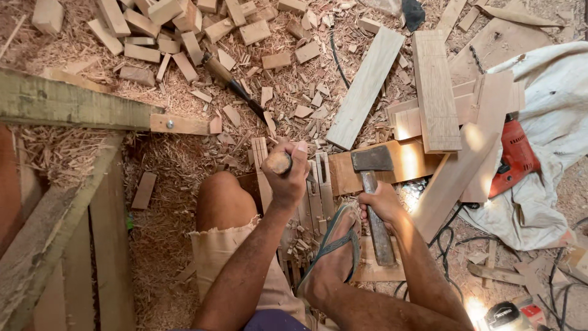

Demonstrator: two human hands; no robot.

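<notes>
My left hand (288, 175) is closed around the wooden handle of a chisel (277, 163) that stands upright over a slotted wooden piece (316, 184) on the floor. My right hand (383, 205) grips the wooden handle of a hammer (372, 160), whose dark metal head is raised just right of the chisel. My foot in a sandal (334, 245) presses on the workpiece. My bare knee (220, 199) is to the left of the chisel.
Wood offcuts (144, 37) and shavings cover the floor. A second chisel (236, 86) lies beyond. Planks (367, 86) and a board (435, 92) lie to the right, beside a red power tool (514, 156) on white cloth. A timber frame (61, 104) stands left; cables (447, 239) run right.
</notes>
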